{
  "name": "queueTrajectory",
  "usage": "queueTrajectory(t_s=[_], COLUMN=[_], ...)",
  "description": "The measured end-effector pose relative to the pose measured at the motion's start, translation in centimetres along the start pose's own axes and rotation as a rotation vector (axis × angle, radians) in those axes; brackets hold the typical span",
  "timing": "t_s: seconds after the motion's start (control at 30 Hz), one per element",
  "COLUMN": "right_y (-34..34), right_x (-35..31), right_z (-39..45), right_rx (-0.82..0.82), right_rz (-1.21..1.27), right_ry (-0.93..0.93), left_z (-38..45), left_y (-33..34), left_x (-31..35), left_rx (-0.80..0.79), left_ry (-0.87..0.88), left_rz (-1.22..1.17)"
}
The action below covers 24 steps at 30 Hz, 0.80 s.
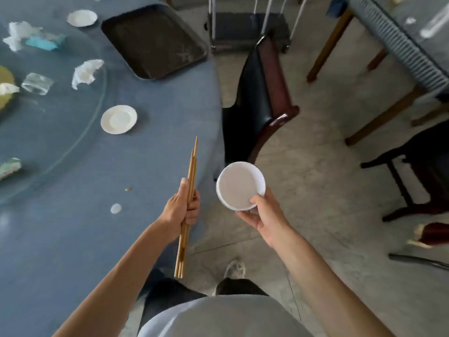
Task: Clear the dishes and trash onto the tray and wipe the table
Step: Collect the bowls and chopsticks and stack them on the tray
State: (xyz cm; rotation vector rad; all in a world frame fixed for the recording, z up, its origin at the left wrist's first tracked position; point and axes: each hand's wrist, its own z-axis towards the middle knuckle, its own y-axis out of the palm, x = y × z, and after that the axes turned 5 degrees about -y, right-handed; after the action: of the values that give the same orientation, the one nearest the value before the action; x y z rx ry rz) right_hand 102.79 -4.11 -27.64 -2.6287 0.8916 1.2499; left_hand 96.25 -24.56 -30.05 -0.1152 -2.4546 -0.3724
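My left hand (181,210) grips a bundle of wooden chopsticks (190,171) over the near right edge of the blue round table (150,147). My right hand (263,215) holds a white bowl (239,184) by its rim, out over the floor to the right of the table. A dark tray (155,40) lies bare at the table's far right edge. On the cloth sit a white saucer (119,119) and a scalloped white dish (82,18). Crumpled tissues (86,72) and wrappers lie on the glass turntable (48,132).
A dark chair (262,100) stands against the table's right side. A metal cart (247,23) stands beyond the tray. Another table (408,45) and a black stool (418,176) are to the right. Small crumbs and a white disc (116,208) lie near my left hand.
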Motion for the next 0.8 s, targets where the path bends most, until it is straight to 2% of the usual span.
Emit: queueTrajectory(t_s=[0.13, 0.27, 0.43, 0.63, 0.8], right_y=[-9.9, -17.4, -25.4, -32.9, -37.3], right_x=[-3.7, -6.2, -10.2, -18.0, -26.9], right_z=[2.1, 4.3, 8.6, 18.0, 26.0], right_rx=[0.118, 0.239, 0.299, 0.342, 0.345], right_rz=[0.047, 0.134, 0.227, 0.203, 0.155], right_ry=[-0.032, -0.025, -0.015, -0.029, -0.052], left_z=[3.2, 5.8, 11.6, 21.7, 29.0], left_y=[10.7, 19.1, 29.0, 40.9, 50.6], left_x=[-0.1, 0.4, 2.0, 5.7, 11.1], left_rx=[-0.128, -0.241, -0.344, -0.413, -0.355], left_ry=[-0.012, -0.076, -0.130, -0.163, -0.176], left_rz=[0.129, 0.162, 0.211, 0.214, 0.137])
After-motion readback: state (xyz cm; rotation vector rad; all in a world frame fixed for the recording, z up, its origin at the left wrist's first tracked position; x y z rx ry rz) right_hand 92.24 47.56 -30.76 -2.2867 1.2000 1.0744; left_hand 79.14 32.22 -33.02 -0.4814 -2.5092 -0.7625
